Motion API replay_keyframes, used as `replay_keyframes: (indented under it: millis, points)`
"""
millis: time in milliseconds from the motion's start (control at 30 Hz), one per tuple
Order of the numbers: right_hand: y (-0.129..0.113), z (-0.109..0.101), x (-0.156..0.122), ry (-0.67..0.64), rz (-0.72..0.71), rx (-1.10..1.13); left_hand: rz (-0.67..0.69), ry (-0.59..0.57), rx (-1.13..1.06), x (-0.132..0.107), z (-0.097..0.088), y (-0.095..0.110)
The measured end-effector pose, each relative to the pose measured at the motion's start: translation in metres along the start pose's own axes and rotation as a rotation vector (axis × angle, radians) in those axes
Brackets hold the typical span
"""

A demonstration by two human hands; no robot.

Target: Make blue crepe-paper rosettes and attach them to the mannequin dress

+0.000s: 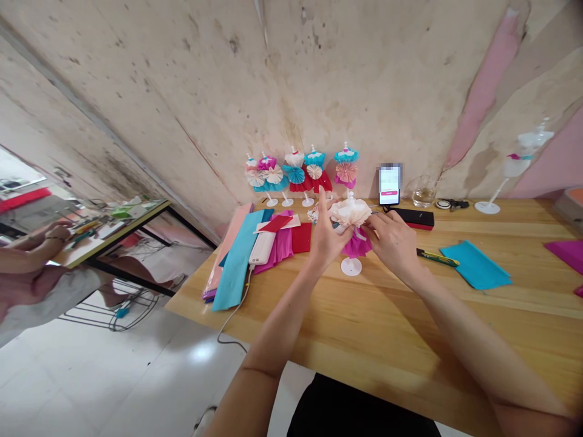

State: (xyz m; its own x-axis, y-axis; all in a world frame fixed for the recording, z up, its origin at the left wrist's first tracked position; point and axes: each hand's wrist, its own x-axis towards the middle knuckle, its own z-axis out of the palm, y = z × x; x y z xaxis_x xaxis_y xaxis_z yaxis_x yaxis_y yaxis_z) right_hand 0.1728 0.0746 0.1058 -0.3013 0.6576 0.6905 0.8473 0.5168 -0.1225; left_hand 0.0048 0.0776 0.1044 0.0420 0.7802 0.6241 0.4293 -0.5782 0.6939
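A miniature dress form (350,266) stands upright on its round white base between my hands. It wears a pale, ruffled crepe paper top (350,212) and a magenta crepe paper skirt (357,244). My left hand (328,235) grips the form's left side at the waist, one finger pointing up and the other fingers partly hidden by the paper. From the right, my right hand (392,238) has its bent fingers pressed together at the edge of the pale paper. Its fingertips are partly hidden.
Several dressed forms (297,173) line the wall. Folded crepe paper (239,261) and a cabled power bank (263,247) lie left. Rightward are a phone (389,184), black case (412,217), glass (423,193), utility knife (437,258), blue paper (476,265) and another form (519,164). A person (31,267) sits far left.
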Motion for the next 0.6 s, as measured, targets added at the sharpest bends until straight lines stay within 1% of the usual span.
replay_keyframes:
  millis: [167, 233, 333, 500, 600]
  points:
    - [0.0, -0.002, 0.0, 0.004, -0.018, -0.03, 0.021, -0.032, -0.112, 0.004, -0.003, -0.004]
    - [-0.001, -0.002, 0.0, 0.018, -0.034, -0.008, 0.028, -0.048, -0.172, 0.005, -0.005, -0.007]
    - [-0.003, -0.004, -0.001, 0.037, -0.044, 0.041, 0.004, -0.048, -0.243, 0.007, -0.006, -0.011]
    - [-0.007, -0.005, -0.002, 0.052, -0.098, 0.042, -0.031, -0.012, -0.249, 0.009, -0.004, -0.016]
    - [-0.008, -0.003, -0.002, 0.068, -0.113, 0.048, -0.009, -0.013, -0.219, 0.009, -0.004, -0.018]
